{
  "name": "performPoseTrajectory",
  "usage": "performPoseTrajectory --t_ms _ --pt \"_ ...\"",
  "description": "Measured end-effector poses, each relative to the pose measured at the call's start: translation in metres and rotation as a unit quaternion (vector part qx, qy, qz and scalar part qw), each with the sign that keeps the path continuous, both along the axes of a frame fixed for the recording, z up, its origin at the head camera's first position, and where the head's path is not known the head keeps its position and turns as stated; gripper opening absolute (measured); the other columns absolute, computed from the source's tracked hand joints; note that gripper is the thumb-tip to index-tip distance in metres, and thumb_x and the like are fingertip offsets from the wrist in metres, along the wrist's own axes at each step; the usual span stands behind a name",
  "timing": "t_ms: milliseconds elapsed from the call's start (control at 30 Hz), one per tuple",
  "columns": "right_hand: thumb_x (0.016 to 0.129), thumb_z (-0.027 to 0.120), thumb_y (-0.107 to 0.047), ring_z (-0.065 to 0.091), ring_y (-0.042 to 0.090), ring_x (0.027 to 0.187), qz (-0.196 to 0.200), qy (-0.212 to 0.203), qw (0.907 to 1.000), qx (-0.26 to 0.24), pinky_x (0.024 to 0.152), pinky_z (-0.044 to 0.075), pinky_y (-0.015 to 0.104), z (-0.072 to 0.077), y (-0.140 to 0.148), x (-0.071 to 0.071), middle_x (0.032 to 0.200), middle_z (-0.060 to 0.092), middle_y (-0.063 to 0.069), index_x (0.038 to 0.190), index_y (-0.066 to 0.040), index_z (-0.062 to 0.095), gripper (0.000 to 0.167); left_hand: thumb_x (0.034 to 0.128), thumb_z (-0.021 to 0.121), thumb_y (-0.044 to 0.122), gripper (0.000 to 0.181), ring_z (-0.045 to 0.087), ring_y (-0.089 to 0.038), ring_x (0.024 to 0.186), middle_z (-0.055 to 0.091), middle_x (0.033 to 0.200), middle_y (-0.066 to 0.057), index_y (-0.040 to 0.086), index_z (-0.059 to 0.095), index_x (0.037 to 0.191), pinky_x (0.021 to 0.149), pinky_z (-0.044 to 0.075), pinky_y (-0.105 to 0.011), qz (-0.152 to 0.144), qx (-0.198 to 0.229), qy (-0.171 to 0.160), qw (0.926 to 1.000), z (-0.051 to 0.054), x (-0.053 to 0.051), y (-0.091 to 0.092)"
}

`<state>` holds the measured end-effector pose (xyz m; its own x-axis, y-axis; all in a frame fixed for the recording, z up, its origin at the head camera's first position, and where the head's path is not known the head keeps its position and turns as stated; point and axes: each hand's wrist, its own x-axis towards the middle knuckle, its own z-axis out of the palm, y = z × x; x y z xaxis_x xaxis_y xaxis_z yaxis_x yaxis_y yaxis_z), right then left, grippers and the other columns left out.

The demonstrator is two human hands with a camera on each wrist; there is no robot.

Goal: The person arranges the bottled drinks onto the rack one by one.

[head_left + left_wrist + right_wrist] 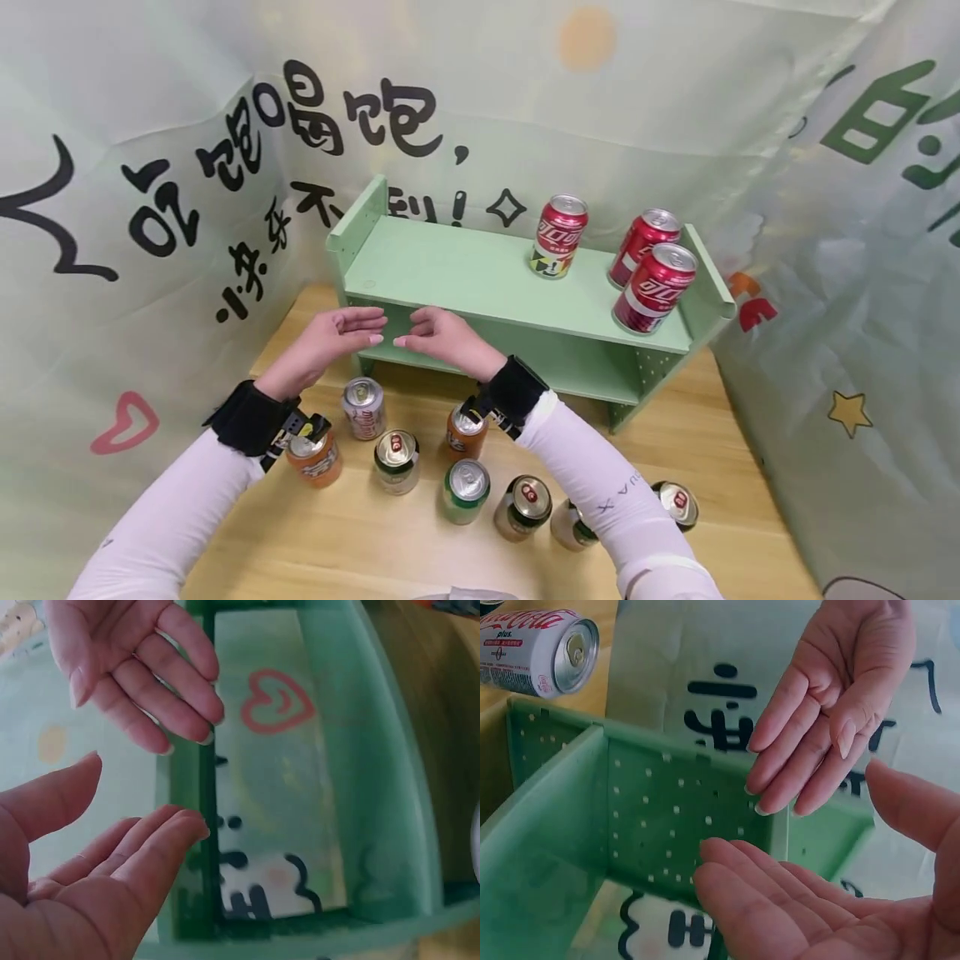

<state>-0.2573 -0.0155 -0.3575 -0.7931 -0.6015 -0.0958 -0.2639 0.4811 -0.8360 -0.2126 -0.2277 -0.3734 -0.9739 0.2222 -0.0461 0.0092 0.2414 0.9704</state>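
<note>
Right, a pale wood tabletop point(337, 554) is enclosed by a light fabric backdrop point(495, 42), printed with black characters and a yellow star point(850, 412). A two-tier green shelf point(442, 252) is stood at the back. On its top board, one red can point(559, 237) is placed right of centre, and a pair of overlapping red cans point(652, 292) is grouped by the right end. Forward of the shelf, the table is dotted with a silver can point(363, 410), two orange cans point(318, 461), a green can point(466, 493) and several dark-rimmed cans point(522, 510), one partly hidden by the right sleeve point(600, 492).

Both palms are shown only by the wrist cameras. A perforated side panel point(667, 814) and the word "plus" on the silver can are picked up from the right wrist; from the left wrist, a red heart point(282, 703) is seen framed by the shelf boards. The red cans are caught only from the head.

Left hand point(333, 333) and right hand point(447, 337) are held palm to palm, well apart from contact, fingers loosely extended, thumbs spread away. Seen from the head, the shelf's lower compartment is located right behind them, toward its left half. Exact depth gap to the front edge cannot be told.
</note>
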Motion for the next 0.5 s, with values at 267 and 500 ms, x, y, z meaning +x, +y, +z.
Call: performPoseTrajectory --t_ms 267,500 --pt "0.088 0.066 -0.028 0.060 0.026 0.110 0.017 0.027 0.9982 0.050 0.089 0.052 0.031 -0.027 -0.026 -0.002 0.120 0.061 0.018 0.132 0.003 0.047 0.057 0.0932 0.058 0.010 0.060 0.039 -0.039 0.131 0.039 0.143 -0.027 -0.009 0.030 0.142 0.112 0.028 -0.048 0.022 -0.006 -0.033 0.9992 -0.037 -0.002 -0.022" --pt "0.085 0.069 -0.019 0.062 0.027 0.106 0.028 0.042 0.9949 0.087 0.089 0.052 0.031 -0.067 -0.048 -0.006 0.114 0.065 0.020 0.126 0.004 0.053 0.049 0.0895 0.061 0.006 0.060 0.040 -0.043 0.128 0.038 0.141 -0.032 -0.015 0.032 0.138 0.107 0.036 -0.047 0.041 -0.025 -0.054 0.9974 -0.074 -0.002 -0.020"
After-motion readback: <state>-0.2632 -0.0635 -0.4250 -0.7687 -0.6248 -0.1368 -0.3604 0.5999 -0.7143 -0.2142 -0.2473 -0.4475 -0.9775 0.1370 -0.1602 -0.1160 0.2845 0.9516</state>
